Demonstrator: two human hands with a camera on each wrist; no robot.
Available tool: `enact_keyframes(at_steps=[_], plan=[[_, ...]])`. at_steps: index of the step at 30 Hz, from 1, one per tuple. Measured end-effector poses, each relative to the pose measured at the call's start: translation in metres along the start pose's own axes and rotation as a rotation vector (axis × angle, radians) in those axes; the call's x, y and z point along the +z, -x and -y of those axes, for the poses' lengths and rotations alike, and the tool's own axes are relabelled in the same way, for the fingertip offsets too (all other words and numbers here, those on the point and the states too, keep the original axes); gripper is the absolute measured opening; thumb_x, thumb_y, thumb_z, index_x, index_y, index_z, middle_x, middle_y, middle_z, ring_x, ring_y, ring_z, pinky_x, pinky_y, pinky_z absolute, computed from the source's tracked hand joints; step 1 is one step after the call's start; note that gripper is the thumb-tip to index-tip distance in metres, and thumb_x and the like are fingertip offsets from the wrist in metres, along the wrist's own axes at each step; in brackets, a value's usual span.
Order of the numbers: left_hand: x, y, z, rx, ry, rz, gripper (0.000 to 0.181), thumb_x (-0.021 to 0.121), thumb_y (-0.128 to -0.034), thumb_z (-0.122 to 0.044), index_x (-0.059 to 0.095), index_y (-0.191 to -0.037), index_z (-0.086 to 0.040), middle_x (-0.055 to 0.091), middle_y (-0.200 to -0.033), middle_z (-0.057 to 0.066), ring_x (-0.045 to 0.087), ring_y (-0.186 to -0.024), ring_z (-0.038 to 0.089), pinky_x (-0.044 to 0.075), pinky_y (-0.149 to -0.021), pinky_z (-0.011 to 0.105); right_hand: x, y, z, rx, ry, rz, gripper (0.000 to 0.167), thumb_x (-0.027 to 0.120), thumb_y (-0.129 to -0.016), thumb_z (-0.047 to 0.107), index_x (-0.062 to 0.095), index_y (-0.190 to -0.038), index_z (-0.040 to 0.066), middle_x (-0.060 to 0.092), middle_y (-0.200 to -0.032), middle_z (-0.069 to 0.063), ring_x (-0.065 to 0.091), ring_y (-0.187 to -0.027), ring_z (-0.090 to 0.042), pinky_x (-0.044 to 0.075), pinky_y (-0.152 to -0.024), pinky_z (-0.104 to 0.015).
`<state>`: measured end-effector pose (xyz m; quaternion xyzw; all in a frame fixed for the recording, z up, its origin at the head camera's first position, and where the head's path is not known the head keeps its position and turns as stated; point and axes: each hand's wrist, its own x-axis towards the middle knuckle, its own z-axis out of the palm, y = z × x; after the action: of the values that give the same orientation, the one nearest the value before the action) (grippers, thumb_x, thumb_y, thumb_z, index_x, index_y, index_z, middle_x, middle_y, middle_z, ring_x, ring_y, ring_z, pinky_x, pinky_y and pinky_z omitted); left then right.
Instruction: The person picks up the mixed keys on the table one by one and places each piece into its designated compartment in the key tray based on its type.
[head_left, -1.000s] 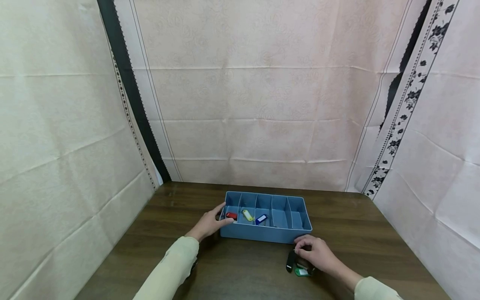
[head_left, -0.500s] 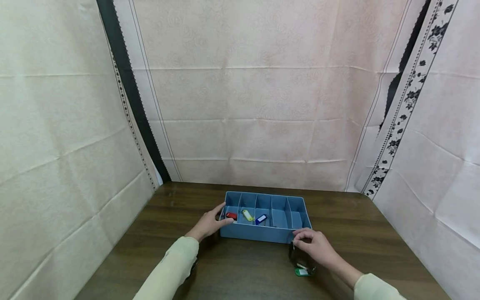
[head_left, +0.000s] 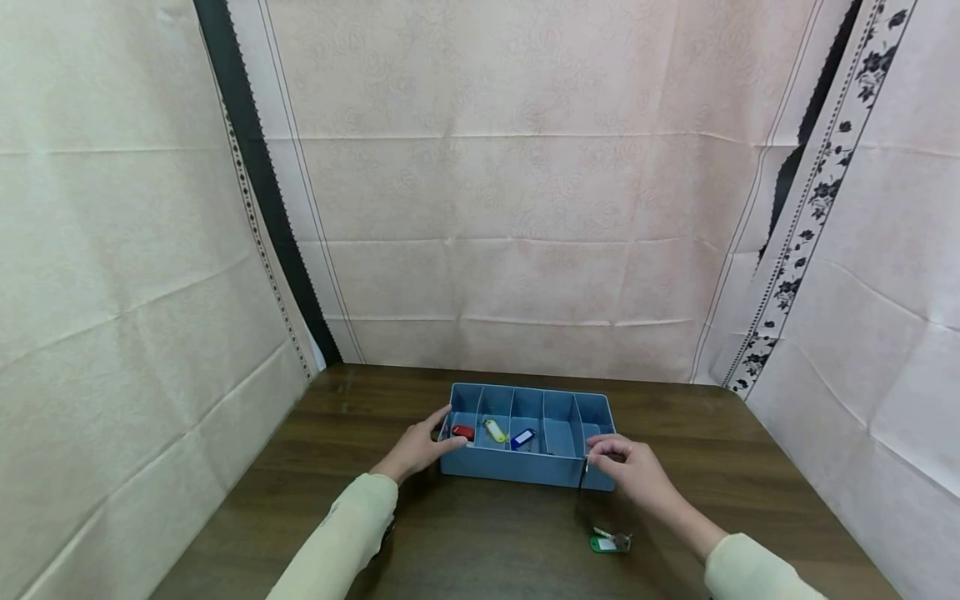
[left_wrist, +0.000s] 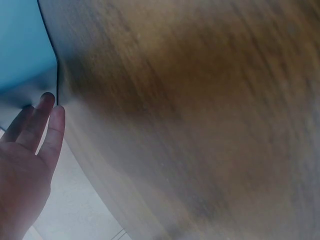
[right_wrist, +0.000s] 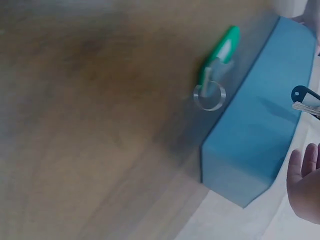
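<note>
A blue divided tray point(head_left: 517, 467) stands on the table. My left hand point(head_left: 416, 450) rests on its left end, thumb at the near corner and fingers fairly straight along the side wall; in the left wrist view those fingers point(left_wrist: 37, 122) touch the wall. My right hand point(head_left: 633, 475) pinches a black key tag point(head_left: 583, 472) in front of the tray's right end. In the right wrist view the black tag point(right_wrist: 300, 93) hangs with a key and a pale label. A green key tag point(head_left: 603, 544) with a ring and key lies on the table below the right hand.
From the left, the tray's first three compartments hold a red key tag point(head_left: 463, 432), a yellow key tag point(head_left: 495, 430) and a blue key tag point(head_left: 522, 438). Upright dividers separate the compartments. Pale cloth point(head_left: 487, 250) hangs behind the wooden table point(head_left: 480, 542) and at both sides.
My right hand has lifted the black key tag off the table and carried it up to the tray's near wall. The green tag is left behind. My left hand has stayed still.
</note>
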<state>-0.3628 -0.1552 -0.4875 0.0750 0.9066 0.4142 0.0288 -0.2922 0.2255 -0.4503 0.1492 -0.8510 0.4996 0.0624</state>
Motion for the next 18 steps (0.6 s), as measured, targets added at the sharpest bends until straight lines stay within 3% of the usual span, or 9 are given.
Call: enact_keyframes(at_steps=[9, 18], plan=[[0.000, 0.000, 0.001, 0.008, 0.006, 0.001, 0.081, 0.068, -0.0889, -0.054, 0.034, -0.156, -0.025, 0.037, -0.155, 0.018, 0.035, -0.139, 0.045, 0.033, -0.103, 0.069, -0.003, -0.018, 0.012, 0.013, -0.012, -0.065, 0.022, 0.064, -0.098, 0.025, 0.073, -0.099, 0.004, 0.065, -0.127, -0.012, 0.056, -0.122, -0.031, 0.052, -0.095, -0.036], [0.000, 0.000, 0.001, -0.003, 0.002, 0.006, 0.088, 0.067, -0.0847, -0.063, 0.033, -0.156, -0.026, 0.036, -0.156, 0.017, 0.034, -0.140, 0.044, 0.032, -0.104, 0.069, 0.003, -0.043, 0.016, 0.087, -0.056, -0.127, 0.023, 0.064, -0.098, 0.027, 0.073, -0.104, 0.007, 0.063, -0.132, -0.009, 0.056, -0.122, -0.030, 0.049, -0.098, -0.046]])
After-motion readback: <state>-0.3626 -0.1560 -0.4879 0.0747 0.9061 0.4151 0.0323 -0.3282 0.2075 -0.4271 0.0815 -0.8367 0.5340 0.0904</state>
